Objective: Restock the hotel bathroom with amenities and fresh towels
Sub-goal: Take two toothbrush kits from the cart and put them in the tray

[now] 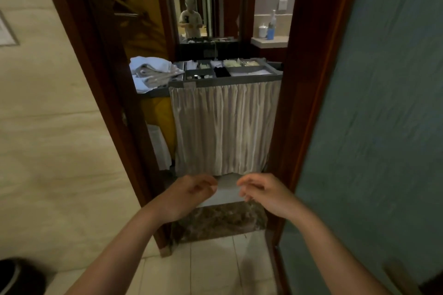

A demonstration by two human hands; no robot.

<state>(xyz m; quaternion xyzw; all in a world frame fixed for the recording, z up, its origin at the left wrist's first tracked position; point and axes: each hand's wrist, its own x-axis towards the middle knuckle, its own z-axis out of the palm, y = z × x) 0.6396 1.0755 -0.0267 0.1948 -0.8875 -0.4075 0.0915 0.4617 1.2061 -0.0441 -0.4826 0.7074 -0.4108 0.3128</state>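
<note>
A housekeeping cart [225, 80] stands just beyond the doorway, its front covered by a pleated pale curtain [223, 127]. Its grey top tray holds several compartments of small amenities [223, 68]. A heap of white and grey towels [153, 70] lies on the cart's left end, above a yellow bag [160, 122]. My left hand [189, 194] and my right hand [263, 193] are raised side by side low in front of the curtain's bottom edge. Their fingers are loosely curled and hold nothing; neither hand touches the cart.
Dark wooden door frames [309, 93] flank the opening; a teal door [383, 127] stands open on the right. Pale tiled wall on the left, tiled floor [215, 266] with a dark marble threshold [220, 220]. Behind the cart are a mirror and a counter with bottles [271, 29]. A dark bin [16, 275] sits bottom left.
</note>
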